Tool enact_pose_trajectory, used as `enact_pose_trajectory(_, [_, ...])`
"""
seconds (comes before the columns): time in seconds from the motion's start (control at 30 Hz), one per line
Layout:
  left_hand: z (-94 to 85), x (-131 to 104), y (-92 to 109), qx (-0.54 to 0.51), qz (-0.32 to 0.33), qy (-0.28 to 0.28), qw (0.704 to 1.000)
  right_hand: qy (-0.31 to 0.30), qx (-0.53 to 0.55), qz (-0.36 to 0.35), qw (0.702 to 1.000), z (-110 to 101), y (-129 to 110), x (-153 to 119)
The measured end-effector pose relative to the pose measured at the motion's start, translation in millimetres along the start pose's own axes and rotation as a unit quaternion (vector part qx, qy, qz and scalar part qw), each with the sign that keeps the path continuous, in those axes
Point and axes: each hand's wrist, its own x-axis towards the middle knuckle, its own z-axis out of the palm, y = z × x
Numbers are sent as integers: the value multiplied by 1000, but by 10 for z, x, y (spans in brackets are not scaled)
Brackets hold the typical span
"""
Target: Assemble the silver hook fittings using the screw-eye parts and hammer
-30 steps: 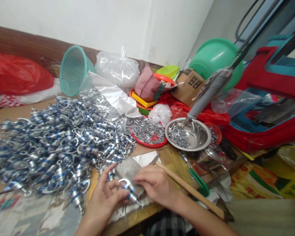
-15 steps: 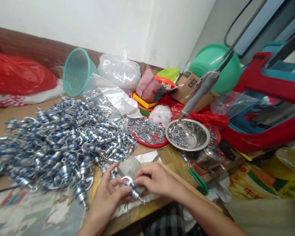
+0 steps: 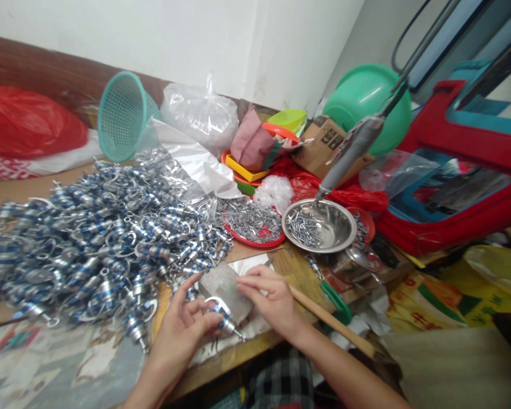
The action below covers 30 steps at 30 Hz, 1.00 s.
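Between the thumb and fingers of my left hand (image 3: 187,324) is a blue and silver metal piece (image 3: 225,319) with a curved hook at its upper end and a small ring at its lower right end. My right hand (image 3: 270,295) is above the right part of a grey block (image 3: 225,289), thumb and forefinger close together; whether they pinch anything small cannot be made out. It is apart from the hooked piece. A large pile of similar blue and silver pieces (image 3: 106,244) lies to the left.
A steel bowl (image 3: 344,227) holds pins, beside a red plate (image 3: 264,245) of small metal parts. A grey tool (image 3: 353,150) hangs above the bowl. A wooden handle (image 3: 332,321) lies behind my right forearm. A green basket (image 3: 123,116) stands behind the pile.
My right hand has moved up and away from the hooked piece, uncovering more of the grey block. The wooden handle shows more. The whole view has shifted slightly.
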Motion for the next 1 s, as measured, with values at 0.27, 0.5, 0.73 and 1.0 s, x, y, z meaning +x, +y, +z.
enact_pose_trajectory(0.27, [20,-10,1,0,-2,16,1000,-112,-309,138,934,-665,565,-418])
enact_pose_trajectory(0.5, [8,3,-25,10,5,21,1000,-28,-207,-20,978,-566,31,-381])
enact_pose_trajectory(0.73, [6,-12,-1,9,5,18,1000,-72,-249,-143,955,-469,-272,-519])
enact_pose_trajectory(1.0, [0,-2,-10,12,8,25,1000,-77,-261,-122,955,-463,-262,-549])
